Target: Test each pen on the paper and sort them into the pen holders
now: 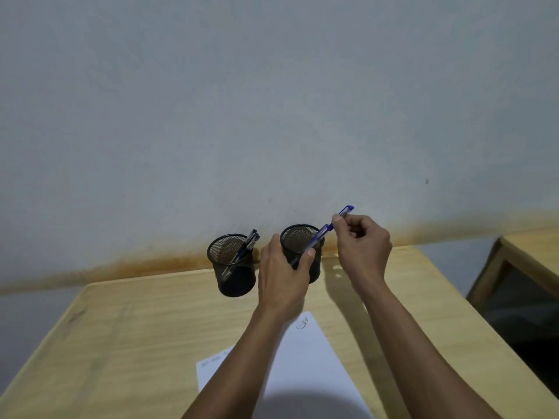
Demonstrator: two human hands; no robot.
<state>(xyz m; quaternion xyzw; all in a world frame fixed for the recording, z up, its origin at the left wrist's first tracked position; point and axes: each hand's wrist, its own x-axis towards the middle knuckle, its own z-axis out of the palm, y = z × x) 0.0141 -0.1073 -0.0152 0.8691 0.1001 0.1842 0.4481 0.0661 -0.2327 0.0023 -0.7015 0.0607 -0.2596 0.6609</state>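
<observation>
While left hand [282, 272] grips holder [302, 252] | right hand [361, 240] pinches pen [325, 229] above

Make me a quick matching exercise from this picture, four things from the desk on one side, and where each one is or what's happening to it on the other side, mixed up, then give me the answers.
Things:
1. blue ballpoint pen
2. left black wire-mesh pen holder
3. right black wire-mesh pen holder
4. white sheet of paper

States:
A. lies flat on the wooden desk, small scribble near its far corner
B. gripped by the left hand
C. holds dark pens leaning against its rim
D. pinched by the right hand, slanting into a holder

Pairs: 1-D, 2-C, 3-B, 4-A
</observation>
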